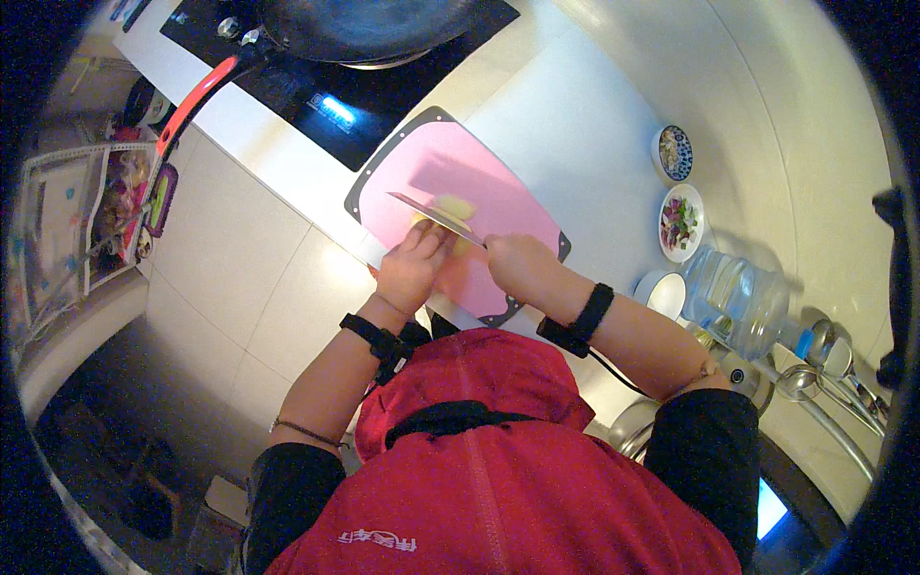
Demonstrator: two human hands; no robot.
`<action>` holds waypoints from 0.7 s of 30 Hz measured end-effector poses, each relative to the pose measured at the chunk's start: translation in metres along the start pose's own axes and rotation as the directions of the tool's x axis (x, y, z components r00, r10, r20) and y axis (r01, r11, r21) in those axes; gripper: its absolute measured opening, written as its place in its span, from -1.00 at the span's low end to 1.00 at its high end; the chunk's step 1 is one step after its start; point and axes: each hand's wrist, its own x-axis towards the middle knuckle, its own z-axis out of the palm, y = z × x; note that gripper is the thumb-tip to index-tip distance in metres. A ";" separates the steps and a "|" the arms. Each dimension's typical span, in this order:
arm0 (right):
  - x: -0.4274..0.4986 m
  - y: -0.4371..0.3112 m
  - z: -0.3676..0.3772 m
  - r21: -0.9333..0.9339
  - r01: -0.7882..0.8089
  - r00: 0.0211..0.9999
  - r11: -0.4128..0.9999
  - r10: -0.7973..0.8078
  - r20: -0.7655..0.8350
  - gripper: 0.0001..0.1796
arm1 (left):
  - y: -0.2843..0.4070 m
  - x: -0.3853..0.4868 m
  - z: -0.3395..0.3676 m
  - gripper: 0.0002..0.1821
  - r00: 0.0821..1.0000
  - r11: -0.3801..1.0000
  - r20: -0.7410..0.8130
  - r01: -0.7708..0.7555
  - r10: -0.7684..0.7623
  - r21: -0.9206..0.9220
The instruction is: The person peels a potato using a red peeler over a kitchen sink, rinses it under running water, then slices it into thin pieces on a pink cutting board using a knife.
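Observation:
A pink cutting board (pixel 474 158) with dark corners lies on the counter before me. My right hand (pixel 523 272) grips the handle of a kitchen knife (pixel 425 209), its blade pointing up and to the left across the board. The curled fingers of my left hand (pixel 413 262) hold down a pale yellow vegetable piece (pixel 417 218), possibly potato, close beside the blade. Just beyond the blade are pale yellow slices (pixel 456 206). My fingers and the knife partly hide the piece being held.
A wok (pixel 359 32) with a red handle (pixel 205 90) sits on a black induction hob (pixel 287 108), its handle overhanging the counter edge. Along the right wall stand a patterned bowl (pixel 675 153), a plate of chopped vegetables (pixel 681 223), a white bowl (pixel 663 293) and a clear plastic jug (pixel 740 298).

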 end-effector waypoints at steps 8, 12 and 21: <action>0.021 -0.004 0.008 -0.018 0.100 0.985 0.995 -0.101 -0.140 -0.83 | 0.000 0.002 -0.002 -0.61 0.999 0.998 0.016 -0.043 0.042 0.042; 0.019 -0.006 0.007 -0.006 0.097 0.983 0.995 -0.097 -0.153 -0.83 | 0.001 0.003 -0.003 -0.63 0.999 0.999 0.038 -0.036 0.035 0.040; -0.007 0.002 0.008 -0.017 -0.048 0.998 0.999 0.047 -0.052 -0.85 | 0.003 0.003 -0.003 -0.71 0.995 1.000 0.099 0.004 -0.005 0.009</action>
